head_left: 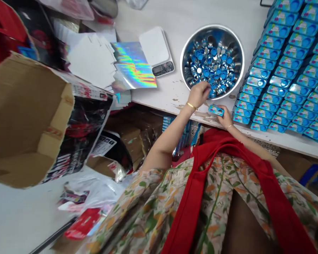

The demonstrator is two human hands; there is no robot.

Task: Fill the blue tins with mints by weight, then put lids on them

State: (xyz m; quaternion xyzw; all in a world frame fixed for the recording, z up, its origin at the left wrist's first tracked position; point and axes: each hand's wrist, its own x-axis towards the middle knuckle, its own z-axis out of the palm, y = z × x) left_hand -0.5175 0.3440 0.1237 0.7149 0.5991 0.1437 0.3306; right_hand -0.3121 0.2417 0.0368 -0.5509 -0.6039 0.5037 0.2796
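My left hand (199, 93) reaches over the near rim of a steel bowl (186, 53) full of small blue and silver caps (212, 68); its fingers are curled down among the caps, and what they hold is hidden. My right hand (224, 118) rests at the table's front edge, holding a small blue packet (216, 110) between thumb and fingers. Both wrists wear thin gold bracelets.
Rows of matching blue packets (286, 67) cover the table to the right. A white digital scale (157, 51) and holographic sheets (134, 65) lie left of the bowl. An open cardboard box (23, 120) and printed packaging sit at the left.
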